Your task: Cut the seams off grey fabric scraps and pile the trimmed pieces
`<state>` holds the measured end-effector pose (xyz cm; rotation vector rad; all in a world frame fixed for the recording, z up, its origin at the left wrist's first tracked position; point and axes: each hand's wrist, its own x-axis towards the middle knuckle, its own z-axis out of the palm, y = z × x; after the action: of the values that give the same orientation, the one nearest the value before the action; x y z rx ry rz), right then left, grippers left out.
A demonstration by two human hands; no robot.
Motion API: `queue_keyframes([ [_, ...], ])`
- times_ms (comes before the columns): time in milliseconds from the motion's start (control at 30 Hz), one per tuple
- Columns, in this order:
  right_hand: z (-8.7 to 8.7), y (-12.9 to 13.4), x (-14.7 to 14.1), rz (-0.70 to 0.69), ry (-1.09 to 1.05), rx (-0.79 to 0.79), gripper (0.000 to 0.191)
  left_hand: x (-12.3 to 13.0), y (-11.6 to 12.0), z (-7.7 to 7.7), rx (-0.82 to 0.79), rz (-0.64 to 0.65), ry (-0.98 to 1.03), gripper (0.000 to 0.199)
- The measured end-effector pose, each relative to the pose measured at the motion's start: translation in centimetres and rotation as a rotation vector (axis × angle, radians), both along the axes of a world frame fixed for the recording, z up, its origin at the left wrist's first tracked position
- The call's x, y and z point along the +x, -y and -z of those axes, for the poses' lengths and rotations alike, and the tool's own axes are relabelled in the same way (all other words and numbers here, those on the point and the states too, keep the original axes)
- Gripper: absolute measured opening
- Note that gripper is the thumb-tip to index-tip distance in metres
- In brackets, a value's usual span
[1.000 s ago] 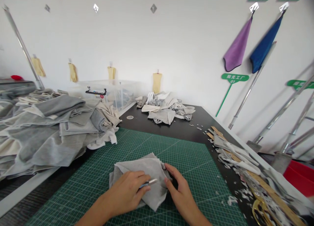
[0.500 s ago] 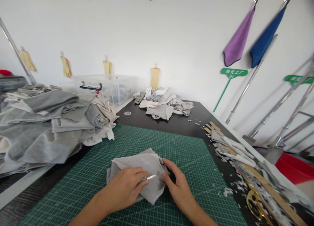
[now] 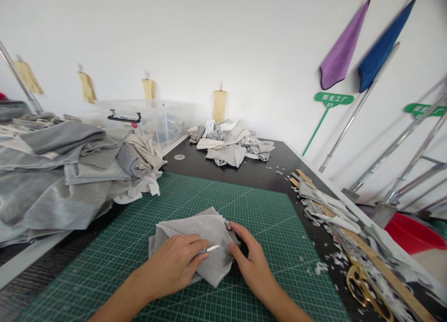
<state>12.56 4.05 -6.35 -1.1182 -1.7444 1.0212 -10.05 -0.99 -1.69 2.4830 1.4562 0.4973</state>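
A folded piece of grey cloth (image 3: 199, 229) lies in layers on the green cutting mat (image 3: 265, 205). My left hand (image 3: 179, 261) rests over its left and front part, closed around a small craft knife (image 3: 211, 249). The knife's silver blade points right above the cloth; most of its handle is hidden in my fingers. At the cloth's right edge, my right hand (image 3: 253, 259) pinches the fabric between thumb and fingers.
A large heap of grey cloths (image 3: 87, 173) lies on the left, beside a clear plastic box (image 3: 157, 121). Another cloth pile (image 3: 226, 142) sits at the back. To the right are gold-handled scissors (image 3: 365, 289), a wooden ruler (image 3: 380, 263) and scattered scraps (image 3: 337, 261).
The view has shifted slightly, so the scene sits a little higher and left. Both hands keep nearly the same hold on the cloth and knife.
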Motion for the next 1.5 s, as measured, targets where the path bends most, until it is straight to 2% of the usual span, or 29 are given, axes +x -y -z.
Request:
queue_keyframes([
  [267, -0.06, 0.07, 0.00, 0.003, 0.023, -0.010, 0.041, -0.16, -0.09, 0.03, 0.000, 0.002, 0.009, 0.026],
  [600, -0.09, -0.02, -0.08, 0.023, 0.029, -0.018, 0.042, -0.03, 0.29, -0.17, 0.077, 0.009, 0.007, 0.029],
  [767, 0.13, -0.05, -0.02, 0.014, 0.018, -0.012, 0.042, -0.10, 0.17, 0.15, 0.057, 0.013, -0.014, 0.025],
  [933, 0.16, 0.10, 0.13, 0.019, 0.031, -0.009, 0.042, -0.19, 0.26, 0.36, 0.113, 0.005, -0.014, 0.027],
  [1167, 0.09, 0.03, 0.05, 0.010, 0.020, -0.007, 0.042, -0.05, 0.16, 0.01, -0.008, 0.015, -0.026, 0.025],
  [1367, 0.19, 0.02, 0.05, 0.000, 0.025, -0.011, 0.042, -0.06, 0.08, 0.04, 0.041, 0.006, -0.011, 0.025],
  [1500, 0.20, -0.16, -0.02, -0.004, 0.017, -0.013, 0.042, -0.14, 0.06, 0.00, 0.007, 0.018, 0.014, 0.026],
])
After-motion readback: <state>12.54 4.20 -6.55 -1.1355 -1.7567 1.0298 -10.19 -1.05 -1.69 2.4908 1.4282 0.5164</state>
